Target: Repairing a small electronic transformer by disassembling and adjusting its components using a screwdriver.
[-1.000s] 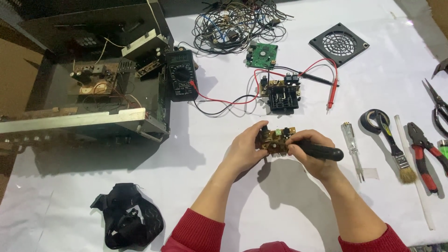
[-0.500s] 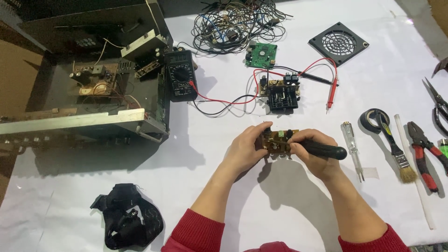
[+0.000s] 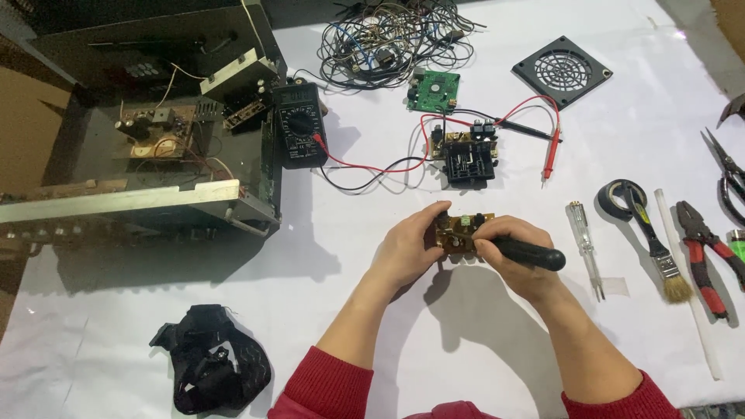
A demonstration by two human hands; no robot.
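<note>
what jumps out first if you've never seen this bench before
At the centre, the left hand holds a small brown circuit board while the right hand grips a black-handled tool against it. At far left sits an opened electronics chassis, with a black multimeter beside it, its red and black leads trailing right. A tangle of wires lies at the top of the white table.
</note>
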